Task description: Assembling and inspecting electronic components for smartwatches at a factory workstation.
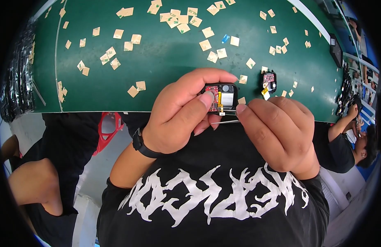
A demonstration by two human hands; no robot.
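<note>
My left hand (170,115) grips an opened black smartwatch case (234,94), its thumb pressing on the red circuit board (213,106) inside. Beside the board lie a silver battery (227,100) and a strip of yellow tape (219,101). A small white connector (222,114) sticks out at the case's lower edge. My right hand (279,131) pinches metal tweezers (225,122), whose tips lie just below the case, close to that connector. Whether they touch it, I cannot tell. Past my right fingers, a second opened watch case (269,78) rests on the green table, its yellow-taped battery (265,94) hanging out.
Many beige paper squares lie scattered over the green table (157,53), with a small blue piece (225,39) among them. Dark bagged strips (17,74) are stacked at the left edge. Another person (344,144) sits at the right; a person's arm (36,185) shows at the left.
</note>
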